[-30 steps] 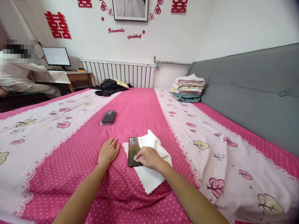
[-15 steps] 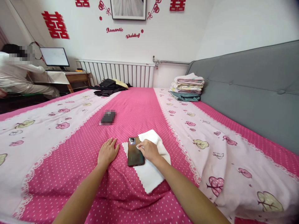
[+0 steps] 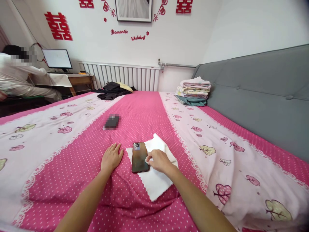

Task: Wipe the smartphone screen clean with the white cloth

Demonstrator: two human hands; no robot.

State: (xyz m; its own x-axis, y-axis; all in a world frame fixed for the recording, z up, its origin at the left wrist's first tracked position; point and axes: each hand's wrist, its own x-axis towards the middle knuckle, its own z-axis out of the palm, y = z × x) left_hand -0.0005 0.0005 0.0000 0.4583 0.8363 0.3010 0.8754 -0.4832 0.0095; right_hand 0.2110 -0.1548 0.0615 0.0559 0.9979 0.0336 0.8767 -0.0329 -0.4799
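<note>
A smartphone [image 3: 139, 159] lies back side up, its camera block at the far left corner, on a white cloth [image 3: 154, 187] with a zigzag edge. My right hand [image 3: 159, 160] is over the phone's right edge, thumb and fingers pinched on a piece of the white cloth. The rest of the cloth spreads under the phone and beneath my right hand. To the left of the phone, my left hand [image 3: 111, 157] rests flat on the pink bedspread [image 3: 135, 112], fingers stretched out, holding nothing.
A blurred dark object [image 3: 112, 122] lies farther off on the bed. Black clothes [image 3: 112, 91] are at the far edge, and folded cloths [image 3: 194, 90] are stacked by the grey headboard [image 3: 260, 87]. A person [image 3: 21, 72] sits at a desk with a monitor [image 3: 57, 59] at far left.
My right hand has moved toward me and slightly right, from the phone's upper part to its lower right edge, dragging the cloth's fold. My left hand and the phone stay in place.
</note>
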